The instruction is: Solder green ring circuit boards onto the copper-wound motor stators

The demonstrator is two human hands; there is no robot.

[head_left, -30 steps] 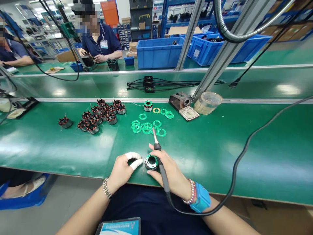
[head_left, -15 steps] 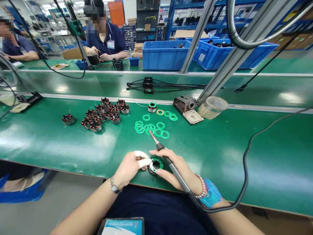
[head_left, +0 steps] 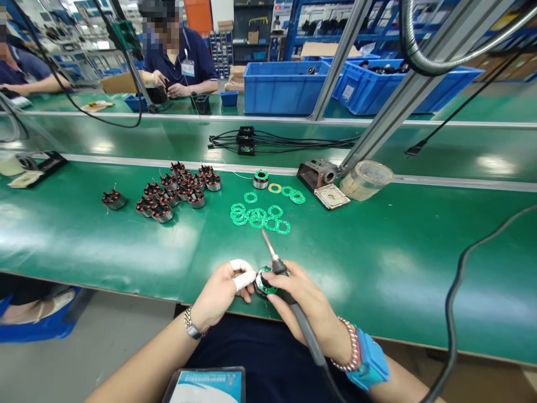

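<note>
Soldering iron (head_left: pixel 307 334) gets swung more upright and pulled in, held snug in the right hand (head_left: pixel 304 299); green-ringed stator (head_left: pixel 264 281) is pinched by the taped fingers (head_left: pixel 243 280) of the left hand (head_left: pixel 218 294), right at the near bench edge (head_left: pixel 369 280).

This is a factory room where people put small parts together by hand. A long green workbench (head_left: pixel 104 252) runs across the room, and metal posts (head_left: pixel 398 101) rise over it. At 12 o'clock, big blue plastic bins (head_left: pixel 285 88) sit in front of tall blue shelves (head_left: pixel 319 28). At 11 o'clock, a worker (head_left: pixel 174 61) in a dark shirt with a name badge (head_left: pixel 188 68) sits at another bench. Small motor parts (head_left: pixel 178 190) wound with wire lie in a group at 11 o'clock too. There is a soldering iron (head_left: pixel 304 330) close by, and its metal stand (head_left: pixel 316 173) is at 1 o'clock.
</note>
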